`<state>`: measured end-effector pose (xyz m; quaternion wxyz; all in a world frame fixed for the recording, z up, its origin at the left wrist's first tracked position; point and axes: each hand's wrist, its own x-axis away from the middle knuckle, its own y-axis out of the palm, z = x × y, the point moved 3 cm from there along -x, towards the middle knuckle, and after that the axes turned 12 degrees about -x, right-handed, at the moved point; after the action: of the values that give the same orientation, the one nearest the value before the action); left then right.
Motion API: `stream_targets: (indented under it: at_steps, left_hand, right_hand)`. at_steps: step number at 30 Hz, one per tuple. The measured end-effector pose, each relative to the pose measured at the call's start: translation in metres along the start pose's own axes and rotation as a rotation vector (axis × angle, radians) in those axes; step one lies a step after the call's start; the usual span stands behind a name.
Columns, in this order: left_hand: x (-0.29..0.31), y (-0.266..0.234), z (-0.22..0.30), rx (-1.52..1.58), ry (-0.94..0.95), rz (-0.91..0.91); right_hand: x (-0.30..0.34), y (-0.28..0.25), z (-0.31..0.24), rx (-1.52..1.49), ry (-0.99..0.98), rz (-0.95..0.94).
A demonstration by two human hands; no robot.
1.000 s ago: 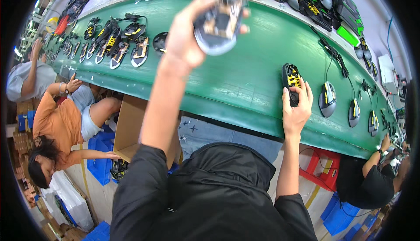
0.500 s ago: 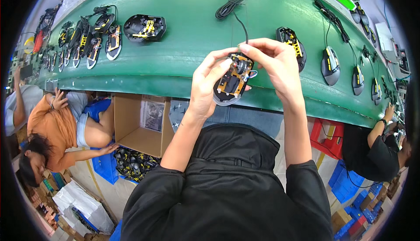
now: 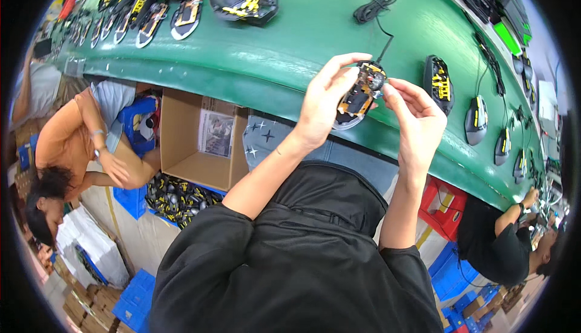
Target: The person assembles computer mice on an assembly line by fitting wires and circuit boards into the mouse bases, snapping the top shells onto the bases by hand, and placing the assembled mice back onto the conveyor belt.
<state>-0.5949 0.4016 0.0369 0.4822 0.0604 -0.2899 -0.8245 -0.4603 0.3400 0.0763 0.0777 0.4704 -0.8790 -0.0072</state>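
Note:
My left hand grips an opened computer mouse base by its left side, above the near edge of the bench. Orange circuit board and black parts show inside the base. Its black cable leaves the top end and runs to a tied coil farther back. My right hand is at the base's upper right side, thumb and fingers pinched together. Whatever lies between those fingertips is too small to make out.
Black mouse shells with yellow parts lie either side. Assembled mice line the right, more open bases the left. A cardboard box and a bin of mouse parts stand below the green bench. Co-workers sit left and right.
The view has shifted, so the bench sits differently in it. My right hand has moved from the cable end to the base's right side. My left hand still holds the base, now more tilted.

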Motion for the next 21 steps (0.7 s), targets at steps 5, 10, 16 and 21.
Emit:
stream_targets:
  at_steps: [5, 10, 16, 21]
  left_hand:
    - [0.005, -0.005, 0.001, -0.065, 0.082, 0.054]
    - [0.001, -0.008, -0.004, 0.006, 0.078, 0.047]
    - [-0.002, -0.016, 0.001, 0.057, 0.061, 0.048]
    - [-0.001, -0.021, 0.012, 0.17, -0.015, -0.002]
  right_hand:
    - [0.017, 0.032, -0.004, 0.089, -0.215, 0.181]
    - [0.037, 0.053, 0.013, 0.695, -0.741, 0.138]
    - [0.04, 0.06, 0.006, 1.102, -0.802, -0.323]
    - [0.02, 0.021, -0.025, 0.864, -0.762, -0.178]
